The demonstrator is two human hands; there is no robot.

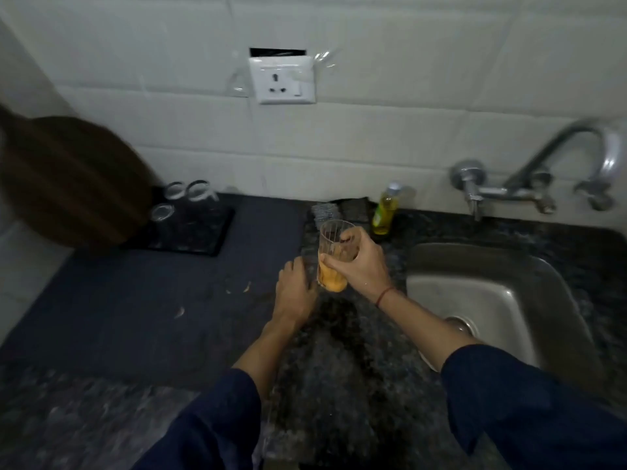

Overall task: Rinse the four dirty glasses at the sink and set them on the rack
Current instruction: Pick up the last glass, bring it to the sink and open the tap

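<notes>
Three glasses (183,198) are sitting on the rack (210,240) at the far left of the table (135,300), too blurred to say whether they are mouth-up or mouth-down. The fourth glass (334,247) is hanging above the table just left of the sink (492,290), roughly upright, with orange residue coating its lower part. The right hand (361,266) is gripping it around the middle, fingers and thumb curled round the wall. The left hand (295,290) is lying open and flat on the table just beside the glass's base, holding nothing.

The step in hand looks like carrying this last glass to the water. To do it well, the person should be keeping the glass upright while crossing the sink's edge, so nothing is dripping on the table, then bringing its mouth under the tap (576,154), which is standing well to the right. The grip is covering part of the dirty wall; bringing the left hand in to turn the glass would be letting water reach the film all round. No water is visibly running, so the tap probably needs opening first. Wet glass is going to be slippery, so a firm hold matters.
</notes>
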